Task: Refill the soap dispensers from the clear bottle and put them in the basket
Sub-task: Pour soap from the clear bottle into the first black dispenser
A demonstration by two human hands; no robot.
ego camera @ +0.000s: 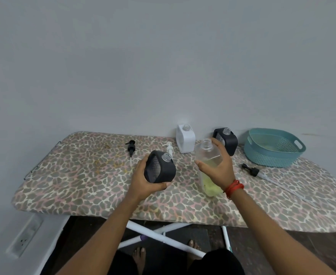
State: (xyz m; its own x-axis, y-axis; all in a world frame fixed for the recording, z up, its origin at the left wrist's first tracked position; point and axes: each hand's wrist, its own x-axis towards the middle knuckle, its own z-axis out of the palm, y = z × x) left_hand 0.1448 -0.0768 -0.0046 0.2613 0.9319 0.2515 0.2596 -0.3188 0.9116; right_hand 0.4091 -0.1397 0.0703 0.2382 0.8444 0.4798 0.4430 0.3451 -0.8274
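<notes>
There are three soap dispensers: a near black dispenser (160, 169), a far black dispenser (229, 142) and a white dispenser (185, 138). There are three pumps: a left black pump (131, 148), a right black pump (251, 170) and a white pump (169, 148). There is one clear bottle (207, 153) and one basket (272, 155).

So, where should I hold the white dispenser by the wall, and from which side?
Take the white dispenser round the middle of its boxy body, across the two flat sides, coming from the front: the wall is close behind it. It stands upright with its neck open, so I would keep it level.
</notes>
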